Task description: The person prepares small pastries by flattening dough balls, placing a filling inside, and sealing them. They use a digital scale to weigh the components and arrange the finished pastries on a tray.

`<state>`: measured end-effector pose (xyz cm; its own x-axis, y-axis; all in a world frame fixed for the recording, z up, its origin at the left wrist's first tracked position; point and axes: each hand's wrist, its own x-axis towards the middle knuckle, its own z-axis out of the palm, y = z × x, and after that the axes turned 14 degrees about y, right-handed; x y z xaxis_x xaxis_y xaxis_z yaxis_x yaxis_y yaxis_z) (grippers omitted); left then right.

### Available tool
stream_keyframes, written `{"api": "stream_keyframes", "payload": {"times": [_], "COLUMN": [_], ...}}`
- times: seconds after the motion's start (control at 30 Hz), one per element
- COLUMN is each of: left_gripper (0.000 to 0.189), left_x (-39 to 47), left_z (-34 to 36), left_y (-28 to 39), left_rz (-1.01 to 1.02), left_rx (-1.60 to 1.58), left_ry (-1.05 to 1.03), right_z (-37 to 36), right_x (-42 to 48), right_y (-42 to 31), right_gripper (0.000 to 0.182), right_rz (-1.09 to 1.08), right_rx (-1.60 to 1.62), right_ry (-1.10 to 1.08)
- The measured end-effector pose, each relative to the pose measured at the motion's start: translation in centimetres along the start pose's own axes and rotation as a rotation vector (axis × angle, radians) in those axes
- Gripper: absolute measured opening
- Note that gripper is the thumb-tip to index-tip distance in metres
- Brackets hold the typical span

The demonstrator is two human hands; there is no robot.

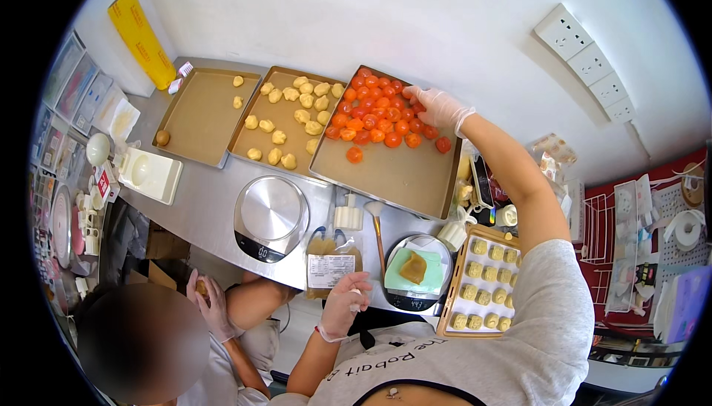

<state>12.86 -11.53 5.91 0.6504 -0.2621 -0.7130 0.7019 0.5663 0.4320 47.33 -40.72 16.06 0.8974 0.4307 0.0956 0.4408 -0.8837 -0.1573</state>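
My right hand (pixel 436 107), in a clear plastic glove, reaches to the upper right of a baking tray (pixel 389 183) of orange-red salted egg yolks (pixel 370 122); its fingertips are at the yolks, and whether they grip one is unclear. My left hand (pixel 346 303), also gloved, is raised near the table's front edge with fingers curled around a small whitish thing. Before me a kitchen scale (pixel 414 301) bears a pale green sheet (pixel 395 272) with a flattened brown piece of paste (pixel 413 268) on it. Left of it lies a labelled bag of brown paste (pixel 334 250).
A second scale (pixel 272 208), a brush (pixel 378 233) and trays of yellow dough balls (pixel 278 137) stand left. A tray of moulded pastries (pixel 484 297) is by my right arm. At lower left a co-worker's gloved hands (pixel 214 308) hold a small brown piece. Wall sockets (pixel 584 64) are upper right.
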Motion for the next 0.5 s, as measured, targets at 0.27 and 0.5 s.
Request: {"api": "stream_keyframes", "payload": {"times": [0.27,0.5], "left_gripper": [0.046,0.048], "left_x": [0.2,-0.1], "left_z": [0.3,1.2], "left_y": [-0.2,-0.1], "left_rz": [0.015,0.008], "left_rx": [0.026,0.068], "left_ry": [0.001,0.001], "right_z": [-0.2,-0.7], "right_x": [-0.1,-4.1], "right_y": [1.4,1.8], "right_gripper": [0.052,0.047], "right_rz": [0.160,0.694], "right_rx": [0.271,1.164], "right_ry": [-0.009,0.025]}}
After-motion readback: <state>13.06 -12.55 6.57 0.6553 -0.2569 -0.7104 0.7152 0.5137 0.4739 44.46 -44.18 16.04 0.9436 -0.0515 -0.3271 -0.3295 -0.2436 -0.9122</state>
